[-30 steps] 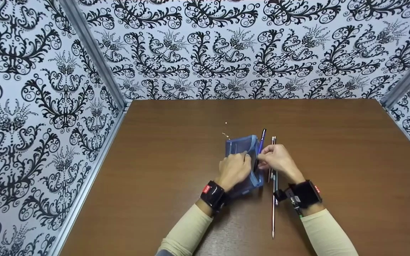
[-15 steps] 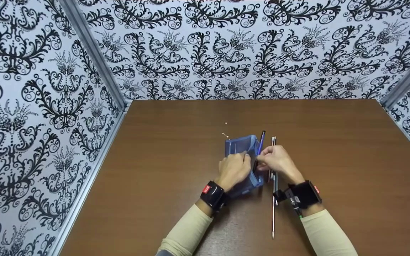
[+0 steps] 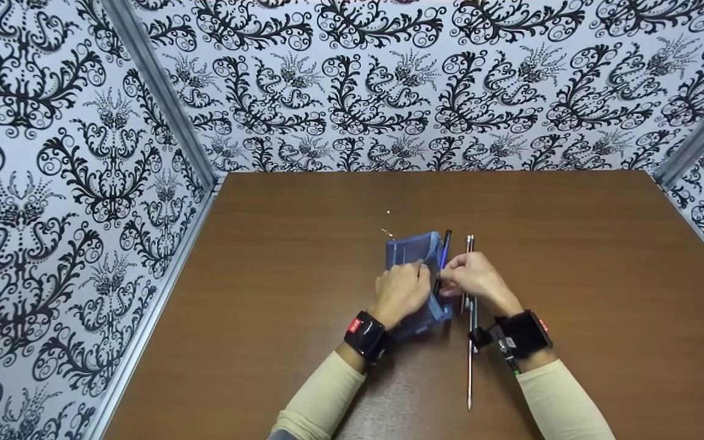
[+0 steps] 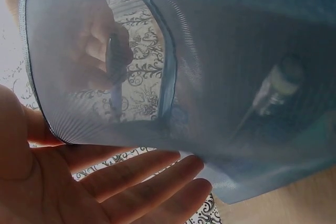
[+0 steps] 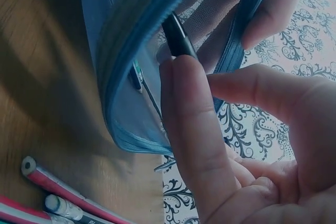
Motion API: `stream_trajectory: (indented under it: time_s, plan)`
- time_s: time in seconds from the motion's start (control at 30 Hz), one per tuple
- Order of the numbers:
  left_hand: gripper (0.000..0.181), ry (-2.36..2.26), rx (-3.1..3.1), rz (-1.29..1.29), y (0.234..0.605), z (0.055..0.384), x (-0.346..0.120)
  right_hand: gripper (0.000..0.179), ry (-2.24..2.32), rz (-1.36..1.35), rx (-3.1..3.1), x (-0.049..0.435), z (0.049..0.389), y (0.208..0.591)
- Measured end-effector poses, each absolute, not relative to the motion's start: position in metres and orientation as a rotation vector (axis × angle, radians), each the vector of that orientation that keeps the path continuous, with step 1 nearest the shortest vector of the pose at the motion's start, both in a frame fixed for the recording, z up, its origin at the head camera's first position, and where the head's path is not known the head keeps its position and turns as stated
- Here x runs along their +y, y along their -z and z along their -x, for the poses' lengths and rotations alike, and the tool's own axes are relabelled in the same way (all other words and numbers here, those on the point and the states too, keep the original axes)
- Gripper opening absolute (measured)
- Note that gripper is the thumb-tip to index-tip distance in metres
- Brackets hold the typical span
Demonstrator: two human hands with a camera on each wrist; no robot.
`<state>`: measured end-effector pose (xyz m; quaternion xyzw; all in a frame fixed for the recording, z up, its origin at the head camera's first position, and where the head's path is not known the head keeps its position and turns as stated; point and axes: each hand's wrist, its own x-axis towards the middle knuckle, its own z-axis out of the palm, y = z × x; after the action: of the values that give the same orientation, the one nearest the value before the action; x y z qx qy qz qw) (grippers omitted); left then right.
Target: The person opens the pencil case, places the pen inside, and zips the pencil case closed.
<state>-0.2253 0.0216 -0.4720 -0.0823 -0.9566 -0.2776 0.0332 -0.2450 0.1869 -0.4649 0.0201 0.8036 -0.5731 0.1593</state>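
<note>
A blue mesh zip pencil case stands tilted on the table with its zipped mouth facing right. My left hand grips it by the edge of the mouth, thumb apart from the fingers, which stretch out below the mesh in the left wrist view. My right hand pinches a blue pen with dark ends between thumb and fingers. One dark end of the pen reaches into the mouth of the case. Through the mesh, a slim item with a pale band shows blurred inside.
Several pencils lie right of the case: a long one points at the near edge, a red-and-white striped one lies under the right wrist. Small shiny bits lie behind the case. Patterned walls bound the brown table.
The pen has slid toward me and slightly left, deeper at the case mouth, with my right hand shifting a little the same way. My left hand and the case hold nearly still.
</note>
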Motion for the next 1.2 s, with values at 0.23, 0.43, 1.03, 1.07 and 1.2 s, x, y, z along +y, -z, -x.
stream_trajectory:
  time_s: [0.23,0.43,1.03,1.07,1.2]
  plan:
    - [0.044,0.84,-2.948,0.257,0.4718,0.2252,0.0221,0.015,1.636,-0.032,2.266,0.1852,0.245,0.4661]
    - [0.043,0.855,-2.927,0.261,0.4708,0.2248,0.0217,0.015,1.663,-0.007,2.22,0.1847,0.2434,0.4664]
    - [0.043,0.852,-2.934,0.253,0.4714,0.2254,0.0214,0.016,1.652,0.005,2.149,0.1859,0.2416,0.4682]
    - [0.043,0.851,-2.933,0.254,0.4713,0.2254,0.0214,0.016,1.654,0.006,2.146,0.1859,0.2416,0.4682]
    - [0.043,0.845,-2.93,0.259,0.4709,0.2251,0.0212,0.016,1.644,0.03,2.146,0.1863,0.2421,0.4695]
